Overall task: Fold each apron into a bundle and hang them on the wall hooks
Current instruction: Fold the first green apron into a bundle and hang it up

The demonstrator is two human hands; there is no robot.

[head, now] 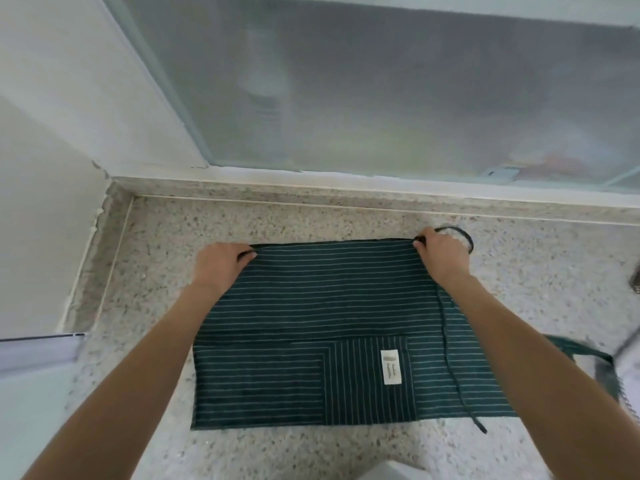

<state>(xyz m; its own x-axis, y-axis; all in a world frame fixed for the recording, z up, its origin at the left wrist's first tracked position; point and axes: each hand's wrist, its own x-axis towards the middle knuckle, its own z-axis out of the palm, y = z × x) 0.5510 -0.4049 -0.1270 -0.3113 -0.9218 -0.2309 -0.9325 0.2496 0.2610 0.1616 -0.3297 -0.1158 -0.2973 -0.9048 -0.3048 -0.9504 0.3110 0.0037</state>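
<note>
A dark green apron [322, 306] with thin white stripes lies flat on the speckled stone counter [156, 237]. It carries a pocket with a white label [391, 367]. My left hand [220, 263] pinches the apron's far left corner. My right hand [440, 254] pinches the far right corner together with a dark strap [457, 233] that loops behind it. A second strap [450, 358] trails down across the cloth's right side to the near edge.
A frosted window [381, 98] rises just behind the counter, above a pale sill. A white wall [45, 185] closes the left side. More dark cloth and a blurred object [609, 362] sit at the right edge. A white object [391, 472] pokes in at the bottom.
</note>
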